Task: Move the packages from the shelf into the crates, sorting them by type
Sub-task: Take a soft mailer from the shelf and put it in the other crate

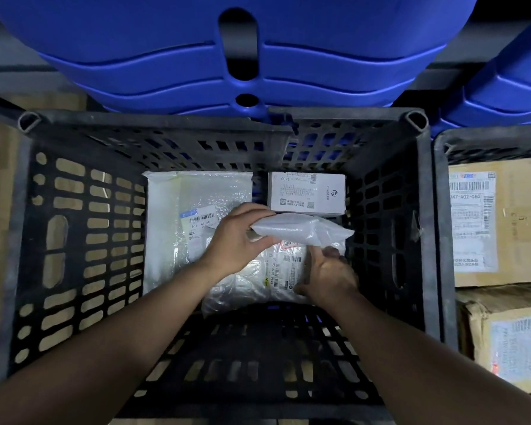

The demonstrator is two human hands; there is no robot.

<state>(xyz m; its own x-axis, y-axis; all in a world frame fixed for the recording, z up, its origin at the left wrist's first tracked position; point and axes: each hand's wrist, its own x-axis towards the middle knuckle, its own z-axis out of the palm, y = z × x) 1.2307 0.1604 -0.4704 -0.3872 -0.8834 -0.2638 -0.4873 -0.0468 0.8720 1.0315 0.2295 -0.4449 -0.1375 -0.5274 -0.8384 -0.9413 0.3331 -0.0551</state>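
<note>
A stack of blue plastic shells (166, 41) fills the top of the view, hanging over the far edge of a black slotted crate (74, 240) that takes up the middle. To its right, rim to rim, stands a second black crate (488, 136) holding two cardboard boxes, a labelled one (521, 225) farther off and a scuffed one (503, 332) nearer.

On the floor of the middle crate, a large white bubble mailer (166, 240) lies along the left side. A crinkled clear poly bag (246, 286) with a barcode label lies at the near centre, overlapping the mailer's right edge. A small white carton (307, 191) sits at the far right corner.

Both forearms reach down into this crate. The left hand (236, 237) grips the left end of a small white padded packet (301, 228), fingers over the top and thumb underneath. The packet is held above the poly bag, just in front of the carton.

The right hand (328, 274) sits below the packet's right end, over the poly bag's right edge. Its fingertips are blurred, so I cannot tell whether it grasps anything.
</note>
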